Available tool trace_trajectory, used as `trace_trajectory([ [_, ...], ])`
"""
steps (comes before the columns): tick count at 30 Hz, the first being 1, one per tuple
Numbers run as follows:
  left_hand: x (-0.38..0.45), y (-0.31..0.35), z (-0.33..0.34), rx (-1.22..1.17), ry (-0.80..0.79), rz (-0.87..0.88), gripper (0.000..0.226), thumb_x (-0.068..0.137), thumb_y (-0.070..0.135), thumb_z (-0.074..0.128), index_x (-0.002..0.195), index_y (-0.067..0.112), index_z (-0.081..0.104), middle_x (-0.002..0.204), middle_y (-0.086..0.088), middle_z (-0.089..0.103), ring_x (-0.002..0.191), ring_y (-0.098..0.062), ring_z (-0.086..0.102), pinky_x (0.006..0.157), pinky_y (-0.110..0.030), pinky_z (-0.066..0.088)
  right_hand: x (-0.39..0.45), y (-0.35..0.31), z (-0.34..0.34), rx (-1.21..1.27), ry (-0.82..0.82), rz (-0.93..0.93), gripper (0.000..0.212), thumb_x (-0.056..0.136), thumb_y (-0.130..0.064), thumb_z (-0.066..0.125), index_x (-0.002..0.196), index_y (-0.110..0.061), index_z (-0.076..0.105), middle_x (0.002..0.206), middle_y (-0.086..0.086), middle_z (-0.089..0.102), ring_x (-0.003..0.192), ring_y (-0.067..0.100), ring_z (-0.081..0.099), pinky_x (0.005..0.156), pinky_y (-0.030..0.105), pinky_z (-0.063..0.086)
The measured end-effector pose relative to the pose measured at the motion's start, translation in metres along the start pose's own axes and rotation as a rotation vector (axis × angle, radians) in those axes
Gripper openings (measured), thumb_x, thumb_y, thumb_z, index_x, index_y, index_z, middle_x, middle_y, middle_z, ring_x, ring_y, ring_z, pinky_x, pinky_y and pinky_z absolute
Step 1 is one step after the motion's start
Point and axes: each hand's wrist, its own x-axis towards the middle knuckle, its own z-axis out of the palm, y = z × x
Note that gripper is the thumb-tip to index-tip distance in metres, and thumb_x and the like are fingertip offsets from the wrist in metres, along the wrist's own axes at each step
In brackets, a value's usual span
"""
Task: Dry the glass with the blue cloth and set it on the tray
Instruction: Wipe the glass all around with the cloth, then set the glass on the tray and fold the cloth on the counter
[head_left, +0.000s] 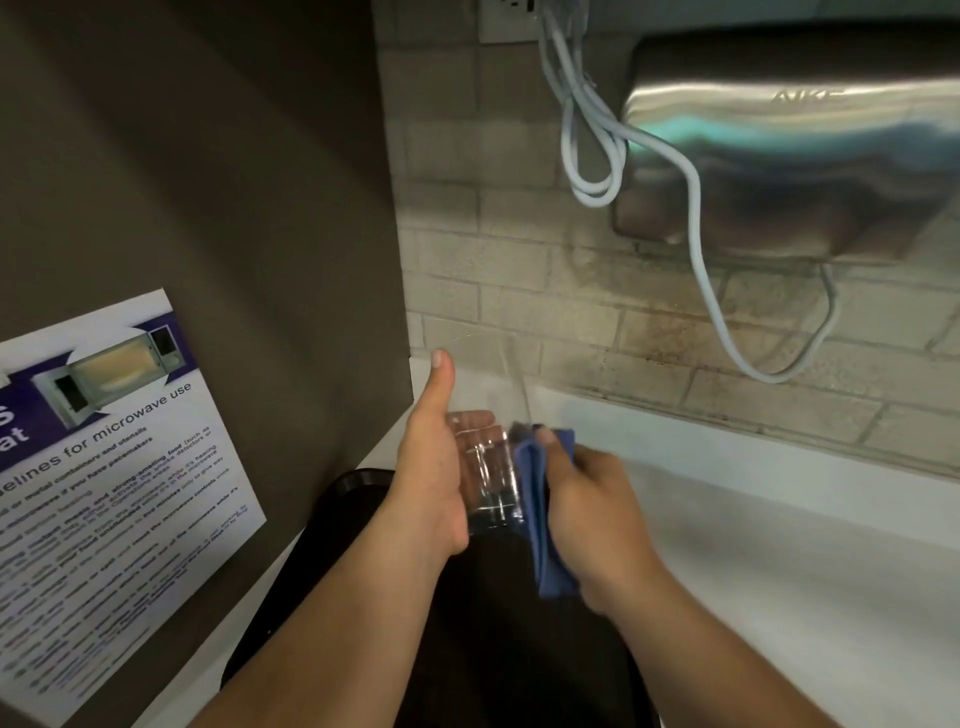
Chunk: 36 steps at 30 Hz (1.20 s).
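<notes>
**Drying the glass over the tray**

We are in the drying step, and we judge it best done by keeping the glass steady in one hand while the other works the blue cloth around its wall, then into the mouth and under the base, where water tends to linger. A wet glass is slippery, so the supporting grip should stay firm but not squeezing. We should keep the work low over the tray, so that a slip means only a short drop.

Our left hand cradles the glass from the left side: the palm and curled fingers wrap its wall, and the thumb sticks up free, touching nothing. Our right hand is closed around the bunched cloth and presses it against the right side of the glass, with the index fingertip on top of the fold.

The glass is held in the air between both hands, tilted, above the dark tray that lies on the white surface below. It is not yet set down.
</notes>
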Motion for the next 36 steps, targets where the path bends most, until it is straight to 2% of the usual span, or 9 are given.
trace_trajectory([
  [5, -0.001, -0.006, -0.003, 0.011, -0.048, 0.025, 0.105, 0.048, 0.089, 0.077, 0.121, 0.013, 0.083, 0.114, -0.018, 0.085, 0.106, -0.037, 0.082, 0.103, -0.053, 0.062, -0.024, 0.01, 0.011, -0.361, 0.142, -0.596, 0.021, 0.096, -0.041, 0.046, 0.104, -0.025, 0.057, 0.07, -0.016, 0.059, 0.067, -0.007, 0.059, 0.06, 0.0, 0.04],
  [9, -0.008, -0.012, 0.0, 0.039, -0.224, 0.015, 0.079, 0.059, 0.087, 0.072, 0.104, 0.025, 0.091, 0.115, -0.016, 0.086, 0.104, -0.033, 0.084, 0.083, -0.045, 0.068, 0.009, -0.016, 0.002, -0.223, 0.209, -0.451, 0.026, 0.098, -0.038, 0.047, 0.081, -0.022, 0.058, 0.067, -0.006, 0.061, 0.062, 0.002, 0.06, 0.057, 0.01, 0.041],
  [12, -0.007, -0.01, 0.003, 0.045, -0.134, 0.057, 0.088, 0.057, 0.091, 0.072, 0.104, 0.018, 0.09, 0.115, -0.016, 0.086, 0.104, -0.036, 0.084, 0.097, -0.056, 0.064, 0.017, -0.019, -0.004, -0.053, 0.13, -0.138, 0.048, 0.098, -0.047, 0.042, 0.069, -0.015, 0.062, 0.065, 0.007, 0.067, 0.063, 0.014, 0.067, 0.061, 0.029, 0.051],
  [17, -0.004, -0.012, 0.002, -0.006, 0.131, 0.046, 0.086, 0.076, 0.088, 0.066, 0.108, 0.009, 0.078, 0.103, -0.016, 0.085, 0.095, -0.035, 0.083, 0.09, -0.05, 0.065, -0.024, 0.007, 0.018, -0.465, 0.136, -0.516, 0.013, 0.094, -0.04, 0.048, 0.088, -0.03, 0.054, 0.07, -0.02, 0.055, 0.064, -0.007, 0.058, 0.053, 0.002, 0.038],
  [19, -0.007, -0.015, -0.001, -0.004, 0.066, 0.044, 0.086, 0.07, 0.089, 0.065, 0.106, 0.013, 0.086, 0.108, -0.018, 0.086, 0.097, -0.036, 0.084, 0.09, -0.049, 0.063, -0.018, 0.005, 0.021, -0.523, 0.147, -0.557, 0.03, 0.092, -0.047, 0.04, 0.11, -0.028, 0.055, 0.085, -0.018, 0.057, 0.07, -0.005, 0.056, 0.059, 0.002, 0.037],
  [24, -0.015, -0.015, -0.005, 0.072, -0.104, 0.11, 0.086, 0.053, 0.088, 0.076, 0.104, 0.019, 0.09, 0.111, -0.017, 0.087, 0.102, -0.036, 0.084, 0.095, -0.057, 0.064, 0.019, -0.018, 0.008, -0.147, 0.058, -0.242, 0.035, 0.098, -0.047, 0.043, 0.079, -0.024, 0.061, 0.069, -0.003, 0.067, 0.064, 0.001, 0.064, 0.059, 0.015, 0.047],
  [28, -0.011, -0.01, -0.005, 0.189, -0.001, 0.199, 0.102, 0.039, 0.084, 0.089, 0.105, 0.007, 0.076, 0.093, -0.011, 0.087, 0.088, -0.031, 0.086, 0.078, -0.05, 0.07, 0.025, -0.006, 0.002, 0.302, -0.064, 0.196, 0.04, 0.095, -0.052, 0.049, 0.08, -0.025, 0.075, 0.076, 0.004, 0.079, 0.07, 0.022, 0.076, 0.072, 0.041, 0.058],
  [32, 0.001, -0.011, -0.017, 0.267, 0.048, 0.375, 0.085, 0.043, 0.076, 0.093, 0.104, 0.019, 0.074, 0.096, -0.002, 0.081, 0.08, -0.018, 0.082, 0.069, -0.031, 0.066, 0.022, 0.028, -0.005, 0.631, -0.09, 0.513, 0.047, 0.093, -0.052, 0.053, 0.115, -0.013, 0.066, 0.103, 0.02, 0.076, 0.089, 0.04, 0.073, 0.085, 0.054, 0.057],
  [36, 0.023, -0.032, -0.056, 0.469, 0.074, 0.477, 0.055, 0.061, 0.044, 0.101, 0.103, 0.025, 0.072, 0.104, -0.003, 0.077, 0.089, -0.013, 0.08, 0.079, -0.031, 0.064, 0.017, 0.054, -0.025, 0.838, -0.062, 0.578, 0.057, 0.092, -0.055, 0.05, 0.126, -0.01, 0.059, 0.111, 0.022, 0.073, 0.097, 0.042, 0.071, 0.085, 0.053, 0.055],
])
